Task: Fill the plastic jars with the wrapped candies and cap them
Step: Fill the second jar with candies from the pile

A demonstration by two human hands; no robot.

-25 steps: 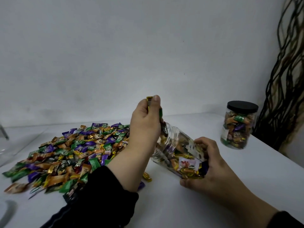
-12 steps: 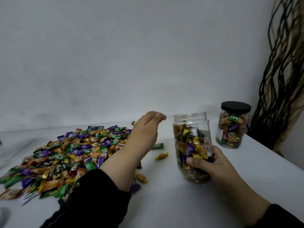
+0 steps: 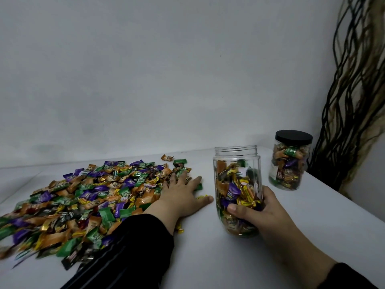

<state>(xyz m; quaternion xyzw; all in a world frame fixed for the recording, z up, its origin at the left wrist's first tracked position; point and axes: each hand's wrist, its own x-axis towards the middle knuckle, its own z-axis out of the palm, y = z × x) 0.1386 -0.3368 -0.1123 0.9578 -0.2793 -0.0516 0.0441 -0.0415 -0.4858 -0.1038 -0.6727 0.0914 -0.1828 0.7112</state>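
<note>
- Fingers of the left hand: spread wide and laid flat, palm down, on the right edge of the candy pile; nothing gripped.
- Fingers of the right hand: curled around the lower half of the open jar, thumb across the near side, the others hidden behind it — a firm hold.
- Open jar: clear plastic, upright on the table, no lid on its threaded neck; filled most of the way with wrapped candies, the top part under the neck still bare. It stands just right of the left hand, apart from it.
- Candy pile: a broad loose heap of green, purple, orange and gold wrapped candies covering the left half of the table; a few strays lie at its far right edge and near the left wrist.
- Capped jar: clear plastic, full of candies, black lid on; upright at the far right, beyond the open jar and apart from it.
- Table: white, bare in the near right part.
- Sleeves: dark, on both forearms.
- Wall: plain pale grey behind the table.
- Dark wavy strands: hanging at the far right edge — what they are cannot be told.
</note>
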